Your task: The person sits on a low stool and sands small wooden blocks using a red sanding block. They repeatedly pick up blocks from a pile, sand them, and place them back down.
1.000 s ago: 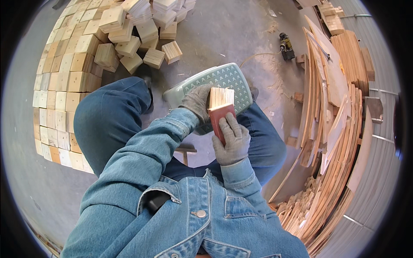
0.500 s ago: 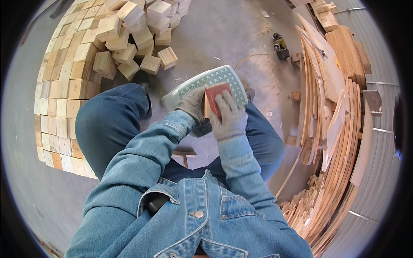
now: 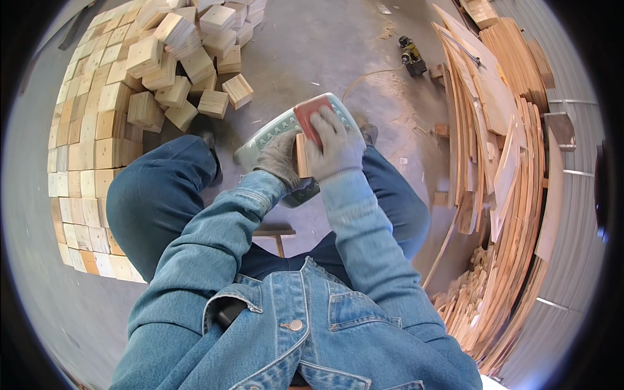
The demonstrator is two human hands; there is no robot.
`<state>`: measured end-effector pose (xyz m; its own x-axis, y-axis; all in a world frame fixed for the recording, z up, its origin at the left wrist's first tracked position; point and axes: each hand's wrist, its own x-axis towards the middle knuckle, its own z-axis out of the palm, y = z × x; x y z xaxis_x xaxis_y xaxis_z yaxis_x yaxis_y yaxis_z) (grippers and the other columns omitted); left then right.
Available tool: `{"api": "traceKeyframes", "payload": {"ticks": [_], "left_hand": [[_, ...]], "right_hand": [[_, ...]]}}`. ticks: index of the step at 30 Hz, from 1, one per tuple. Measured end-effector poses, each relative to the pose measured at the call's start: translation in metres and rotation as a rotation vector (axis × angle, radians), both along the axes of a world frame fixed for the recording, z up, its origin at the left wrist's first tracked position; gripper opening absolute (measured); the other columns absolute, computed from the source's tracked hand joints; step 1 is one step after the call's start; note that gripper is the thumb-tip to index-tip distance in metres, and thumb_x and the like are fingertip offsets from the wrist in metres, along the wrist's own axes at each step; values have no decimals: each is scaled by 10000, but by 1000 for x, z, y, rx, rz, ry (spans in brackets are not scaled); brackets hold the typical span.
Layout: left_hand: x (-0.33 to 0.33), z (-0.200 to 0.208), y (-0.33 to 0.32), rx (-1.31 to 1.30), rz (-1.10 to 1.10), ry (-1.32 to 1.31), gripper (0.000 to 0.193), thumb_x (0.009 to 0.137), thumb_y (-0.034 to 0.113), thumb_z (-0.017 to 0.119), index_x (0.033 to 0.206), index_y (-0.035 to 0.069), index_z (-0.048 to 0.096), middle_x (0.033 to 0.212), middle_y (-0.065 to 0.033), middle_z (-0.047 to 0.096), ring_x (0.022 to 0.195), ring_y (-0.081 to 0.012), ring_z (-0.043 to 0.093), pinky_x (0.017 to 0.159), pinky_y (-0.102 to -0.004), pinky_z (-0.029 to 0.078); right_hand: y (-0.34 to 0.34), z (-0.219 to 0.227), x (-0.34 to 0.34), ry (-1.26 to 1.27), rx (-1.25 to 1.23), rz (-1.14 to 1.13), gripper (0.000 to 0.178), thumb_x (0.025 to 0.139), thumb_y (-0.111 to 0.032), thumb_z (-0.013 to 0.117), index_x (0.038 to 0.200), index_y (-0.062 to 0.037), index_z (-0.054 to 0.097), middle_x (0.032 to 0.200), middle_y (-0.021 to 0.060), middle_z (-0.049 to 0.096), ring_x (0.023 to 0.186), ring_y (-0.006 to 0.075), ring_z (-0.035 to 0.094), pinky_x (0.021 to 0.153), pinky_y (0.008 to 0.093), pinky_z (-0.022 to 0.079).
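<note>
Left hand: my grey-gloved left hand (image 3: 279, 157) is wrapped around the left side of a pale, square-edged wooden block (image 3: 301, 156), fingers bent, the grip narrowed onto the wood.
Right hand: my grey-gloved right hand (image 3: 336, 146), slightly blurred, lies over a flat, brick-red rectangular block (image 3: 312, 116) with the fingers spread along its face, holding it from above; I cannot see what the thumb does.
Brick-red block: it sits at the far side of the wooden block and overlaps it from my view, tilted, its far corners beyond my fingertips; its underside is hidden.
Wooden block: it is between my two hands, one narrow, warm-coloured side showing; I cannot tell whether it touches the stool below.
Stool: a pale green plastic step stool (image 3: 268, 133) with a patterned top stands between my knees, beneath both hands.
Stacked blocks: on my left, light timber blocks (image 3: 86, 156) stand packed in neat rows.
Loose blocks: beyond my left foot, more light timber blocks (image 3: 188, 65) lie heaped at odd angles.
Power tool: a yellow-and-black handheld power tool (image 3: 412, 57) lies on the grey floor (image 3: 325, 39) ahead to the right, near a thin yellowish hose (image 3: 363, 77).
Boards: along my right, long, thin brown wooden boards (image 3: 520, 188) lie piled, with short wood offcuts (image 3: 465, 286) at their near end.
</note>
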<state>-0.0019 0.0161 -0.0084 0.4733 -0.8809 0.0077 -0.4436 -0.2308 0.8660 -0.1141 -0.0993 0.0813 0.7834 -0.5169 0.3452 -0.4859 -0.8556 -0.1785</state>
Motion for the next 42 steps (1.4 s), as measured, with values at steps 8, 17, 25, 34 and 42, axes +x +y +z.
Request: {"api": "traceKeyframes", "payload": {"ticks": [8, 17, 25, 34, 42], "left_hand": [[9, -27, -10, -158, -111, 87, 900, 670, 362, 971, 1437, 91, 587, 1336, -145, 697, 1271, -310, 668, 1148, -409, 511], [6, 8, -4, -39, -106, 183, 714, 776, 289, 930, 1393, 92, 629, 1329, -127, 714, 1254, -265, 680, 1117, -395, 537], [2, -46, -24, -49, -208, 249, 723, 774, 412, 863, 1395, 134, 618, 1320, -127, 705, 1251, -328, 666, 1124, -416, 506], [8, -47, -13, -170, -123, 638, 702, 854, 414, 822, 1439, 123, 566, 1440, -111, 663, 1350, -271, 622, 1183, -435, 480], [2, -50, -16, -221, -105, 928, 678, 930, 330, 818, 1498, 125, 508, 1433, -130, 667, 1340, -278, 645, 1167, -450, 519]], "right_hand": [[34, 11, -24, 35, 67, 3, 538, 825, -274, 803, 1346, -153, 742, 1484, 83, 667, 1139, 383, 648, 960, 522, 540], [79, 28, -81, -23, 117, 104, 588, 746, -196, 847, 1321, -146, 737, 1463, 86, 677, 1149, 382, 626, 974, 512, 534], [-13, 1, 17, 67, 146, -145, 492, 894, -318, 753, 1378, -238, 717, 1496, -5, 651, 1114, 355, 651, 952, 531, 528], [61, 21, -66, -14, 140, 2, 569, 833, -292, 797, 1387, -193, 711, 1515, 45, 637, 1083, 380, 641, 995, 532, 517], [57, 22, -69, -35, 130, 32, 561, 801, -256, 815, 1351, -172, 735, 1475, 62, 667, 1117, 374, 654, 981, 519, 537]]}}
